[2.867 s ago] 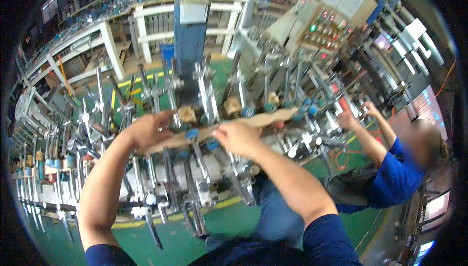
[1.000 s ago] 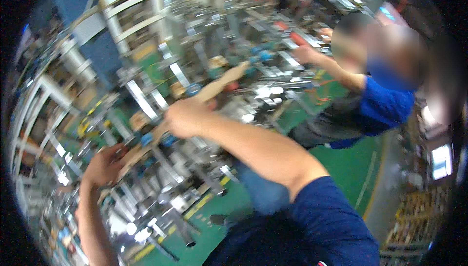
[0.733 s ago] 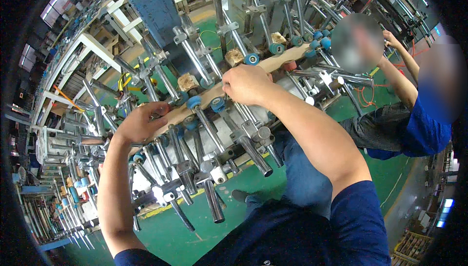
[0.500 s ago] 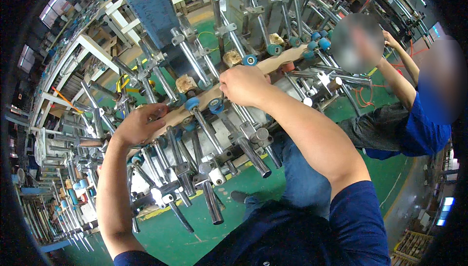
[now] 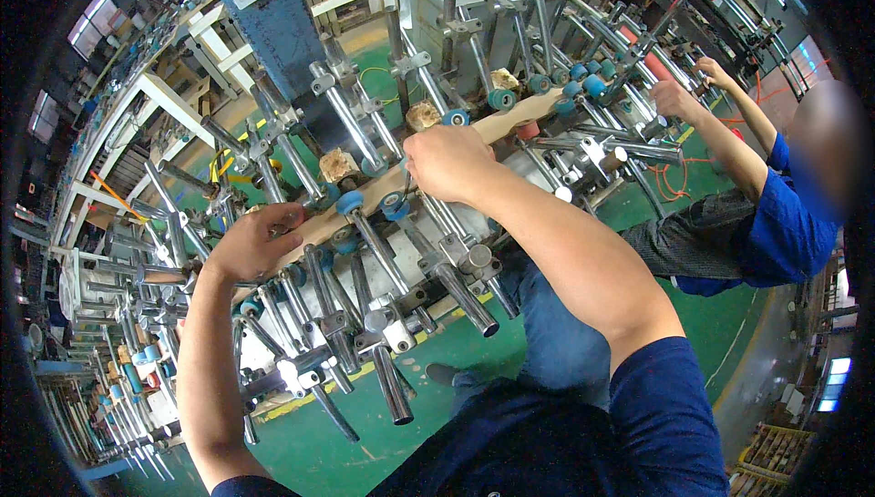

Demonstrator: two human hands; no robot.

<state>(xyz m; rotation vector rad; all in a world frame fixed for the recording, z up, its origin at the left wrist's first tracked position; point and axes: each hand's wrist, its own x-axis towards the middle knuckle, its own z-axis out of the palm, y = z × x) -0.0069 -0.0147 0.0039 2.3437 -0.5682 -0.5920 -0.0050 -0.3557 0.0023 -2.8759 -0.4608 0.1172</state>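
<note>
A long pale wooden strip (image 5: 524,114) runs slantwise through rows of metal rods tipped with small rollers. My left hand (image 5: 257,244) is bent over the strip's left part, its thumb at the near edge and its fingers across the far edge. Farther right, my right hand (image 5: 448,162) is closed above the strip, with something thin and dark at its fingertips that I cannot make out. Between my hands, a blue roller (image 5: 349,203) presses at the strip, and another blue roller (image 5: 395,205) sits just below my right fingertips.
Chrome rods and clamps (image 5: 469,256) jut toward me. Brownish blocks (image 5: 339,166) stand behind the strip. At the right, a co-worker in a blue shirt (image 5: 788,215) reaches both hands (image 5: 676,101) toward the machine's far end. A blue column (image 5: 264,28) rises behind; the floor (image 5: 474,351) is green.
The whole view has shifted slightly. My two hands stay at nearly the same places on the strip. The co-worker's nearer hand, blurred over before, now shows beside a red roller.
</note>
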